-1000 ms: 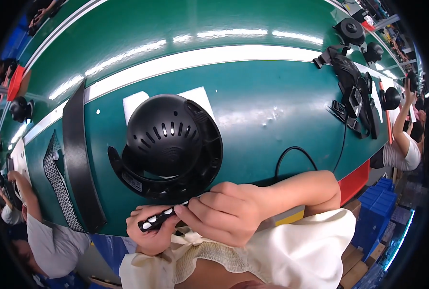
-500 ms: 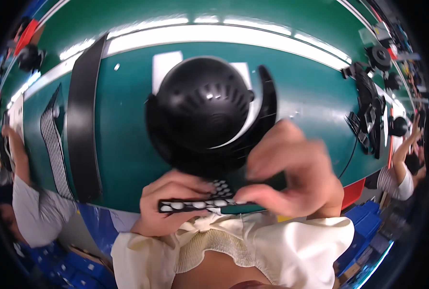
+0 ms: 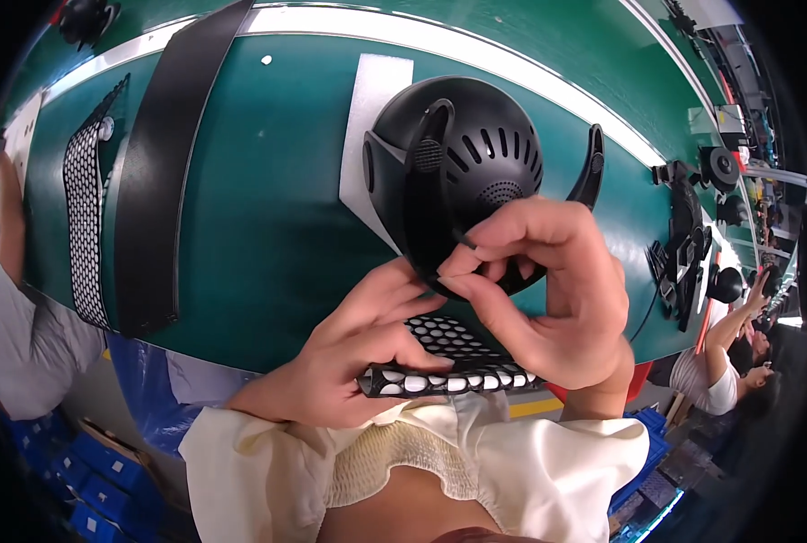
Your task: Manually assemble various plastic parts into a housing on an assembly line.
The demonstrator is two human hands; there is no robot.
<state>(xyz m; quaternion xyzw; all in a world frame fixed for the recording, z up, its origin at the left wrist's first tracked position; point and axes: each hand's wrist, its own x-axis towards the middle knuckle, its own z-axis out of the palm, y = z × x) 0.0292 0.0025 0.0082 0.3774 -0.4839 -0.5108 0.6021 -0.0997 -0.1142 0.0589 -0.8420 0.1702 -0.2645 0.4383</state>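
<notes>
A black dome-shaped device (image 3: 483,118) with slotted vents, a round patch of small holes and two curved prongs sits on the green table in front of me. My left hand (image 3: 358,348) is closed on a black-and-white perforated strip (image 3: 448,335), thumb along its near edge, while its other fingers reach toward the device's near side. My right hand (image 3: 548,294) is closed in a pinch, thumb against forefinger, at the near end of the left prong (image 3: 430,163). What lies between those fingertips, if anything, is too small to make out.
A white foam sheet (image 3: 381,77) lies partly under the device. To the left are a long black panel (image 3: 163,181) and another perforated strip (image 3: 84,217). Black straps and cables (image 3: 688,244) lie at the right. Other people work at both sides.
The device has turned and tilted, so its left prong now faces me. My right thumb and forefinger have come together by it. My view has shifted, and the held strip appears farther right.
</notes>
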